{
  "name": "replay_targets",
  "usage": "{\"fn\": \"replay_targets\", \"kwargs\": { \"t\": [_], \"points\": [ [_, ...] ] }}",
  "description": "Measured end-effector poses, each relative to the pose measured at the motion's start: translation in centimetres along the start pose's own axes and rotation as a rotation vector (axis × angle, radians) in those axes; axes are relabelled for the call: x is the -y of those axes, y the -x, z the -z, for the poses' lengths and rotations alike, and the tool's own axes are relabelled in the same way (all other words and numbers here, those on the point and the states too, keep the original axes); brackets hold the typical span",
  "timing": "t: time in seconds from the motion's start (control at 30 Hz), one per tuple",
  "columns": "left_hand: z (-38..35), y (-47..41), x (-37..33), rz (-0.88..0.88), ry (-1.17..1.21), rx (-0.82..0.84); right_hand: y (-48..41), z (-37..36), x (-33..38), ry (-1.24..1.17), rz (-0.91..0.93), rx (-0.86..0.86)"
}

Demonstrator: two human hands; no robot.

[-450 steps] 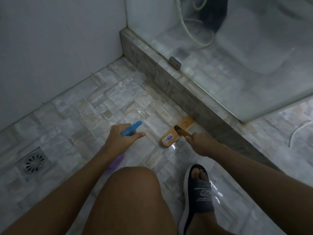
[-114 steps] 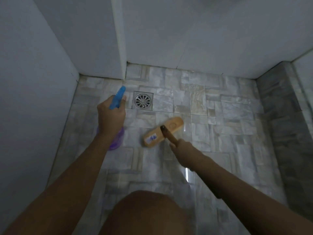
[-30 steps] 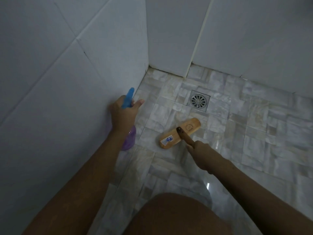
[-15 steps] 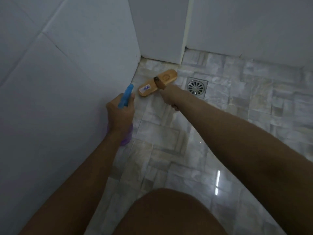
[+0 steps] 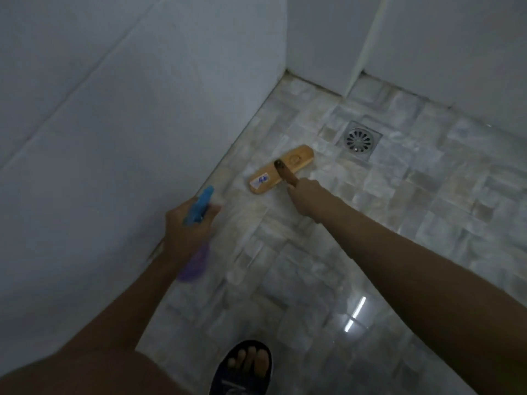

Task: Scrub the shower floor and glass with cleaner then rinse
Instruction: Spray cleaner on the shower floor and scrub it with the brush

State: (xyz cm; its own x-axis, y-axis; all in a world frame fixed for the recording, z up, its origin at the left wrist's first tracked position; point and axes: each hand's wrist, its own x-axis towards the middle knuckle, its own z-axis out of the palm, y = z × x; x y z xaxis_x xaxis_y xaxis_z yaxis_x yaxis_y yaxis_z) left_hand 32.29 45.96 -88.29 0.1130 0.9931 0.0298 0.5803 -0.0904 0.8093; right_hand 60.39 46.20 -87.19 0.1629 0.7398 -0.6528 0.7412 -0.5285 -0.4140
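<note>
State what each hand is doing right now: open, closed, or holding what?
Left hand: holding the purple plastic spray bottle with a blue trigger head.
Right hand: holding the tan wooden scrub brush by its dark handle.

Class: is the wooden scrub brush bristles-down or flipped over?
Bristles-down: the tan wooden scrub brush shows its smooth back and sticker upward, against the marbled tile floor.

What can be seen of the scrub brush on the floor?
The scrub brush has an oblong, light wooden head, flat on the tiled floor close to the wall, left of the floor drain. A blue-and-white sticker sits toward its near end, a round stamp toward the far end. A dark handle rises from its middle into the right hand, which grips it. Bristles are hidden.
</note>
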Motion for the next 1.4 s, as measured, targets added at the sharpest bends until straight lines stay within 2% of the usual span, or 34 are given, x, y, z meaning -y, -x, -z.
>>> {"fn": "replay_targets", "kwargs": {
  "t": [0.1,0.2,0.33,0.57,0.7,0.8,0.9,0.97,1.1,1.23,1.3,1.4],
  "points": [
    [2.8,4.4,2.4,0.148,0.050,-0.110,0.4,-2.1,2.0,0.046,0.065,0.031],
    [4.1,7.9,2.3,0.143,0.086,-0.160,4.2,-6.3,-0.7,0.157,0.148,0.116],
    [5.5,11.2,2.9,0.167,0.087,-0.200,10.6,-10.9,-2.6,0.247,0.138,0.203],
    [7.9,15.1,5.6,0.232,0.052,-0.359,5.3,-12.0,9.7,0.122,0.300,0.230],
    [8.1,15.4,5.7,0.177,0.056,-0.389,4.7,-12.4,12.5,0.188,0.290,0.198],
    [8.1,15.9,5.6,0.136,0.038,-0.375,7.0,-12.2,8.4,0.189,0.316,0.208],
    [7.8,16.9,5.5,0.092,0.028,-0.335,9.9,-12.6,2.6,0.237,0.202,0.257],
    [7.7,17.1,5.4,0.081,0.025,-0.329,10.6,-12.9,1.3,0.244,0.173,0.244],
    [8.2,16.5,5.6,0.081,0.015,-0.344,8.7,-13.4,6.6,0.257,0.275,0.224],
    [8.2,16.1,5.8,0.056,-0.048,-0.362,5.9,-14.0,12.5,0.127,0.293,0.204],
    [8.0,15.8,5.7,0.078,-0.072,-0.358,5.7,-14.2,12.6,0.071,0.282,0.202],
    [7.8,15.1,5.2,0.068,-0.042,-0.355,7.0,-14.0,9.1,0.023,0.239,0.210]
  ]
}}
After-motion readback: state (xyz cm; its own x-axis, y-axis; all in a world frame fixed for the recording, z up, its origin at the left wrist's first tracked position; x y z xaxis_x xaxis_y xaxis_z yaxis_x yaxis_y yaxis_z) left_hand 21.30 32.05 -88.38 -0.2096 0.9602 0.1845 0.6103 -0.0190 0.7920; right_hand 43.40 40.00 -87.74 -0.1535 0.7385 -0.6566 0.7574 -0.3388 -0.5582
